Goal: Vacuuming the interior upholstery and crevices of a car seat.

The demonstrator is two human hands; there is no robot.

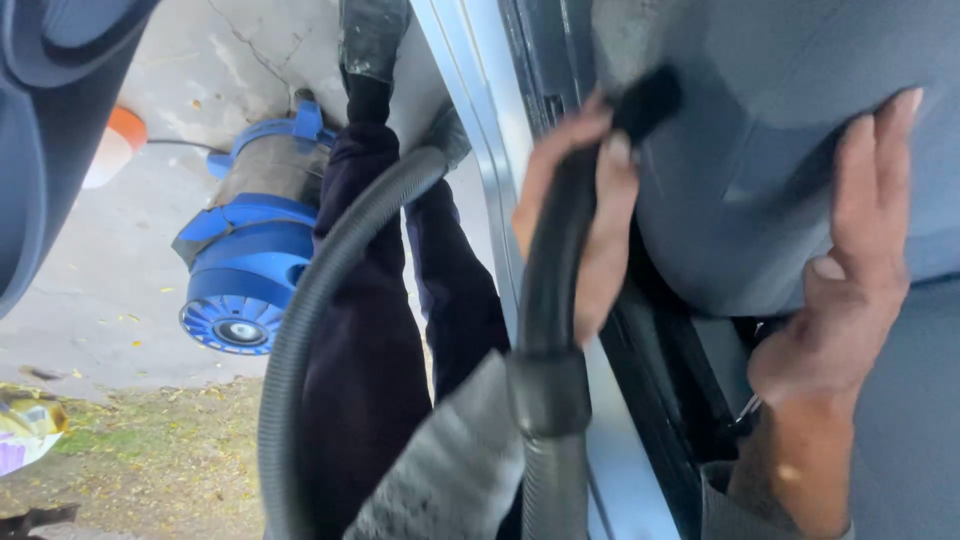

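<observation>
Blue canister vacuum (245,265) on the concrete ground (90,270), far left; its ribbed hose (300,330) arcs rightward. Left hand (580,215), grip clamped round the black nozzle tube (550,290), long axis running up toward the seat. Right hand (850,270), fingers spread flat against the grey car seat (750,150), just right of the nozzle tip.

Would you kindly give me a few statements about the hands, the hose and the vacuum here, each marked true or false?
1. The left hand grips the black vacuum tube. True.
2. The right hand holds a cloth. False: it lies flat and open against the grey car seat, holding nothing.
3. The vacuum cleaner on the ground is red. False: it is blue with a grey middle.
4. A ribbed grey hose curves across the dark trouser legs. True.
5. The vacuum cleaner stands inside the car. False: it sits outside on the concrete ground.
</observation>
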